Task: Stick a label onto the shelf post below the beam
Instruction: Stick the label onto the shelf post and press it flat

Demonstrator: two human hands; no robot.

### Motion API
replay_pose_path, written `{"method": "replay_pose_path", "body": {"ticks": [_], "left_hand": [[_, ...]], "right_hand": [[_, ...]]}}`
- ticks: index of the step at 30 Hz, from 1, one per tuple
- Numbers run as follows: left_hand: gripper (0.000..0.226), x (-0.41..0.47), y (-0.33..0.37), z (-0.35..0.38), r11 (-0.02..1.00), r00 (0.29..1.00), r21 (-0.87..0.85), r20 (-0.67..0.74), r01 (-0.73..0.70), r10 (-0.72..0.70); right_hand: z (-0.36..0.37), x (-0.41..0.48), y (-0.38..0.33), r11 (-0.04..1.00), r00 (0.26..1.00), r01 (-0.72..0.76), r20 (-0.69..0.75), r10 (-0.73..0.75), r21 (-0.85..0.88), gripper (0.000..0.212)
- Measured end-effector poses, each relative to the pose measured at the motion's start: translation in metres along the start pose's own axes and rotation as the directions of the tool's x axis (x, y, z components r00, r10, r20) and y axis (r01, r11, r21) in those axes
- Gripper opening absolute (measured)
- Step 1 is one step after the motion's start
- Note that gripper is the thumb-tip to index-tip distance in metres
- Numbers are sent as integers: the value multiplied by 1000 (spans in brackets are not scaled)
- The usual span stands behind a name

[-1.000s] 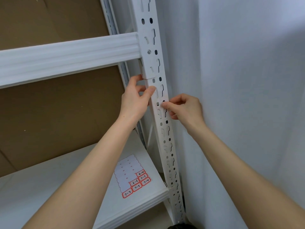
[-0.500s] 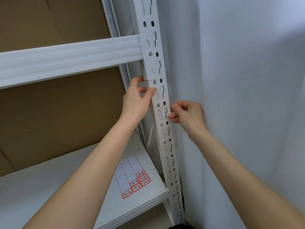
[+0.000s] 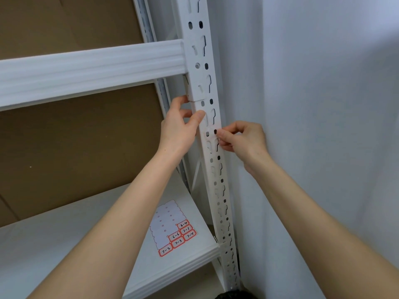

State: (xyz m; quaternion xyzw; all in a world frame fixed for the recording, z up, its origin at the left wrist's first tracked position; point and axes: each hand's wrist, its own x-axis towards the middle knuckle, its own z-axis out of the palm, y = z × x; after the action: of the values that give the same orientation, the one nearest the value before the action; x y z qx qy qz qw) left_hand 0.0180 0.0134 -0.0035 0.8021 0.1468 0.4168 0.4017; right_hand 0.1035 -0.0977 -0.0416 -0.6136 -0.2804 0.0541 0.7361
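My right hand [image 3: 239,141] is pinching the label [image 3: 210,138] edge on the post [image 3: 218,180], my left hand [image 3: 179,130] gripping the post just above. I just moved back onto it, so it probably isn't stuck flat yet.

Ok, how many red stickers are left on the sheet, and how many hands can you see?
Red-edged stickers on the sheet: 6 (6-4, 7-1, 6-6, 7-4, 7-3, 7-2)
Hands: 2 (left hand, right hand)
Total: 8

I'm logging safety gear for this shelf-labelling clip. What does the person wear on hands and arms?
Nothing visible. The left hand and right hand are bare: no gloves, rings or watch. The left forearm and right forearm are uncovered to the frame edge; no sleeves show.
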Motion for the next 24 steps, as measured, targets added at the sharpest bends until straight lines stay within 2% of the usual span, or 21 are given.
{"method": "replay_pose_path", "body": {"ticks": [8,12,18,24], "left_hand": [[48,2,-1,-1,1000,1000,-5,12,-3,3],[47,2,-2,-1,1000,1000,6,9,-5,5],[57,1,-1,0,1000,1000,5,7,-2,2],[57,1,-2,1,1000,1000,4,4,13,-13]], "right_hand": [[-2,-8,4,956,981,-189,1,194,226,16],[-1,-8,-2,874,949,-315,98,301,370,19],[3,-7,-3,844,948,-317,127,291,432,12],[1,-11,6,856,948,-319,117,297,407,11]]}}
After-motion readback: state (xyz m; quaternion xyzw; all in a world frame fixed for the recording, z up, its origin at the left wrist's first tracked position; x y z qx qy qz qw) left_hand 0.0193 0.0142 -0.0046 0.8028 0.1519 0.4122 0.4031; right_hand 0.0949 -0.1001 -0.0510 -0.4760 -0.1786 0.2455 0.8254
